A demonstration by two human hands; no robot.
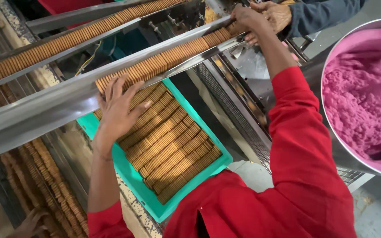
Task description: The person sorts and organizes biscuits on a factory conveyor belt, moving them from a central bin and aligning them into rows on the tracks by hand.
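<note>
A long row of brown biscuits (173, 57) stands on edge in a slanted steel chute (45, 110). My left hand (120, 110), fingers spread, presses flat against the lower end of that row, just above a teal crate (133, 178). The crate holds several packed rows of biscuits (168, 145). My right hand (247, 20), arm stretched out in a red sleeve, is curled over the upper end of the same row.
A second chute (67, 39) full of biscuits runs parallel behind. Another person's hand (278, 15) in a grey-blue sleeve lies beside my right hand. A steel bowl (331, 132) of pink crumbly mass is at right. More biscuits (49, 176) and another hand (29, 224) are at lower left.
</note>
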